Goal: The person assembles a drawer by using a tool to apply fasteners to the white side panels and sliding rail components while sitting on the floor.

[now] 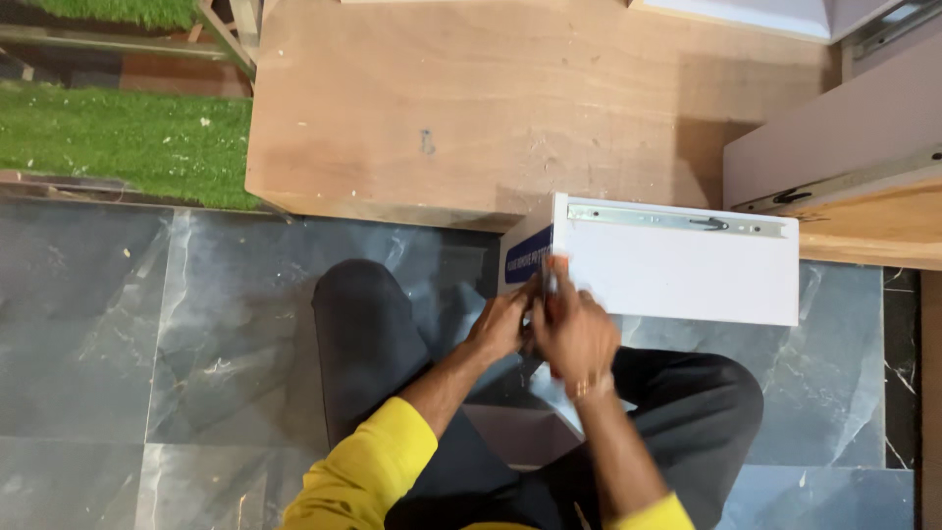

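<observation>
While we're crouched over this, both hands are bunched together right at the near left corner of the white rectangular drawer box (677,270). Our left hand (498,324) is curled and pinching at that corner, and our right hand (574,334) is closed around something slim and dark with a bit of red showing below it. It's too blurry to say what the thing is. The two hands are touching or nearly so, thumbs facing each other.

That drawer box runs away to the right of our hands, long axis left to right, so the right hand is the nearer one to most of it. Along its far top edge sits a silver metal slide rail (677,220), also running left to right. The box's left end face, just above the left hand, has a blue label strip (528,257).

Further out from the hands, beyond the box, there's a big bare plywood panel (412,108). To the right is another pale panel with a metal runner (854,182). Under us is grey marble-look tile floor (118,334), and far left a patch of green artificial grass (118,137).
</observation>
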